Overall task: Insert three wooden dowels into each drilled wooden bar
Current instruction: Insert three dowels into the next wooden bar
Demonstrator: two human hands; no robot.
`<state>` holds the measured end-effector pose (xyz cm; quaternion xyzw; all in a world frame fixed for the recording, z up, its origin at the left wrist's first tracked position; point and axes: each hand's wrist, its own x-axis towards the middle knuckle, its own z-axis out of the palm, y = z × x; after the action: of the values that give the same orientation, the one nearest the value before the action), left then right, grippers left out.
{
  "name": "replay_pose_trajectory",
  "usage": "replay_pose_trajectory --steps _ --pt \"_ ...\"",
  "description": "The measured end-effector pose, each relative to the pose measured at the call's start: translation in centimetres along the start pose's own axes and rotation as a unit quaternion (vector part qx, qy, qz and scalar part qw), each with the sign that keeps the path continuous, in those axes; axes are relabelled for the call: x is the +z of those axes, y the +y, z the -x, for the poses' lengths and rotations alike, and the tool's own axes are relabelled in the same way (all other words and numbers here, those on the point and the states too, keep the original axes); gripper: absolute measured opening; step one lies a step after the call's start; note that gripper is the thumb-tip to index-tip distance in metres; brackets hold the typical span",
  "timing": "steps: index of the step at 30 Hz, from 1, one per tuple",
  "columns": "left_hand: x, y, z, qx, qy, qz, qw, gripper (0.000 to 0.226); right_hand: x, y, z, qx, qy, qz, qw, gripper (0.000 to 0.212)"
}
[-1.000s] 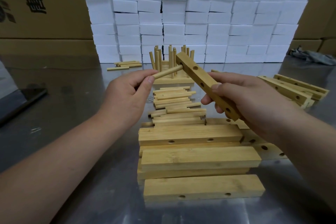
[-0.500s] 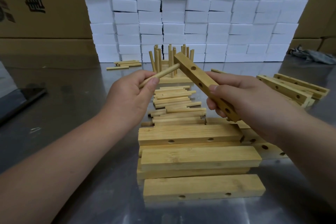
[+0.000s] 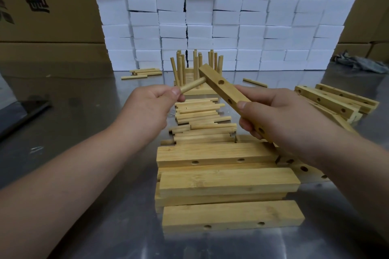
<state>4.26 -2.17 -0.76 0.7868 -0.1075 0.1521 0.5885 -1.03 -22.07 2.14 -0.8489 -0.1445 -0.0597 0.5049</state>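
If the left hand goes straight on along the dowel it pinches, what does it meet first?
Probably the drilled bar in the right hand: the dowel tip sits at its side near the far end.

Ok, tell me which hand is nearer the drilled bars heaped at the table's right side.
Right. The right hand, gripping a bar, sits just left of that heap; the left hand, pinching a dowel, is farther left, beyond the bar.
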Motion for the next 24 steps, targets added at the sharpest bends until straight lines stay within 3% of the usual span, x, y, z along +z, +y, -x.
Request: replay_pose_trajectory --steps 4,7,10,13,15,18,21,24 --pt "-0.3 0.1 -0.5 -0.070 -0.073 0.111 0.989 0.031 0.1 -0.1 0.1 -0.001 0.003 0.012 1.000 0.028" --pt "-0.4 -0.2 -0.8 -0.074 -0.088 0.134 0.984 0.031 0.1 -0.1 0.0 -0.001 0.008 0.007 1.000 0.029" --pt "-0.4 -0.5 -1.3 -0.052 -0.058 0.091 0.993 0.032 0.3 0.1 -0.2 0.005 0.036 -0.007 0.999 0.030" --pt "-1.0 -0.9 -1.9 -0.089 -0.015 0.077 0.993 0.028 0.2 0.7 -0.4 0.034 0.108 -0.037 0.993 0.025" --pt "-1.3 -1.5 -2.0 -0.082 -0.011 -0.045 0.996 0.023 -0.4 0.7 -0.9 0.065 0.170 -0.091 0.979 0.018" --pt "-1.0 -2.1 -1.5 -0.055 -0.086 -0.191 0.976 0.021 -0.9 0.7 -1.5 0.121 0.209 -0.201 0.949 0.017" --pt "-0.5 -2.0 -1.0 -0.046 -0.143 -0.170 0.974 0.016 -0.3 1.0 -1.5 0.153 0.182 -0.294 0.926 0.018" --pt "0.5 -2.0 -1.5 -0.023 -0.176 -0.160 0.971 0.027 0.0 1.3 -1.5 0.164 0.161 -0.346 0.910 0.019"
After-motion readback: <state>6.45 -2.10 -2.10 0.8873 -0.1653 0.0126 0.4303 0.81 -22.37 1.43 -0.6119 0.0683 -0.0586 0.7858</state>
